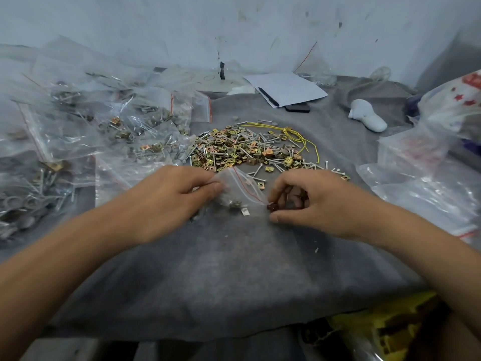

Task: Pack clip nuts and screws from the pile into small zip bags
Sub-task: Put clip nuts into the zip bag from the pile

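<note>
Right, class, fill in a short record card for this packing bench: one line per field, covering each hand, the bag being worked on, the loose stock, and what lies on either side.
left hand: left hand pinches the small zip bag at its left edge
right hand: right hand pinches the bag's red zip strip, right end
bag contents: a few metal pieces, held low over the grey cloth
loose stock: pile of clip nuts and screws just beyond the hands
left side: filled zip bags heaped
right side: empty zip bags
behind pile: paper sheet with pen
</note>
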A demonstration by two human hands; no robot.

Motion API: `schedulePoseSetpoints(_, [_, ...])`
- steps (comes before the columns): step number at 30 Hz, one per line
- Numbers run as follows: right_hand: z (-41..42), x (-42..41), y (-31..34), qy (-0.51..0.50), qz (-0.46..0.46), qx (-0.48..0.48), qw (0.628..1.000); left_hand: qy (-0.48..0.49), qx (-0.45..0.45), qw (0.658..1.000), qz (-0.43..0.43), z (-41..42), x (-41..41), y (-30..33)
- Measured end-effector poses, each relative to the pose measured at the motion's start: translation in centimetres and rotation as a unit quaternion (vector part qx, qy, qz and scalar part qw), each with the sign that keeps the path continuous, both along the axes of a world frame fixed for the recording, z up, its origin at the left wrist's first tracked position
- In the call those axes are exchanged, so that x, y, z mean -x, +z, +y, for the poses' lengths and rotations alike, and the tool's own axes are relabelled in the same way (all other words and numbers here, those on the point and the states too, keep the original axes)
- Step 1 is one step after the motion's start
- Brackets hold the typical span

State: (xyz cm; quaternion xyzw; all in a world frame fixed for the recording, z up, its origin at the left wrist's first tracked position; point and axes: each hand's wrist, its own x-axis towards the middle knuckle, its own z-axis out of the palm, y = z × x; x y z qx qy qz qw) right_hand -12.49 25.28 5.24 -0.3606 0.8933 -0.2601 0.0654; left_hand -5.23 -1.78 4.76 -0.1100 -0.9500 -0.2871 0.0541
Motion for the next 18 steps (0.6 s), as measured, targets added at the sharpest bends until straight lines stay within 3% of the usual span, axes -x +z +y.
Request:
schedulePoseSetpoints(10, [2.1, 1.4, -0.3, -0.003, -0.143, 0.157, 0.977, 0.002, -0.01, 1.0, -0.014, -0.1, 0.1, -0.2])
schedulePoseSetpoints(15, [0.9, 0.6, -1.0, -0.033, -0.138, 0.22, 0.965, -0.002, -0.034, 0.999, -0.027, -0.4, 0.3, -0.2])
schedulePoseSetpoints(18, [0.1, 0.0, -1.3, -0.053, -0.071, 0.205, 0.975, -0.005, -0.06, 0.998, -0.033, -0.7, 0.3, 0.0])
